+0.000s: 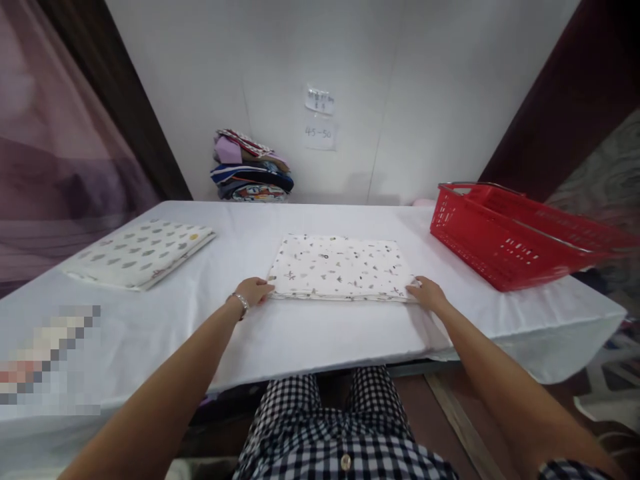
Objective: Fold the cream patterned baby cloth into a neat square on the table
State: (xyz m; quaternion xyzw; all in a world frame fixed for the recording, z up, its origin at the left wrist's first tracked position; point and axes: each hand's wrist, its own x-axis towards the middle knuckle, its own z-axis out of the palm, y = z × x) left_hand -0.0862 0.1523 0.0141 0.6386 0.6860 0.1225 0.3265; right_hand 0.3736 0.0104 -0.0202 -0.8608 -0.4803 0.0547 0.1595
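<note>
A white cloth with a small scattered print (340, 267) lies folded into a flat rectangle in front of me, its layered edge facing my body. My left hand (254, 291), with a bracelet at the wrist, pinches the near left corner. At the near right corner, my right hand (425, 293) grips the same cloth between thumb and fingers. Both hands rest low, close to the table surface.
A white-covered table (320, 340) spans the view. Another folded cloth with grey heart-like shapes (145, 250) lies at left. A red plastic basket (505, 230) stands at right. Folded fabrics (253, 167) are stacked by the back wall, left of paper signs (320, 132).
</note>
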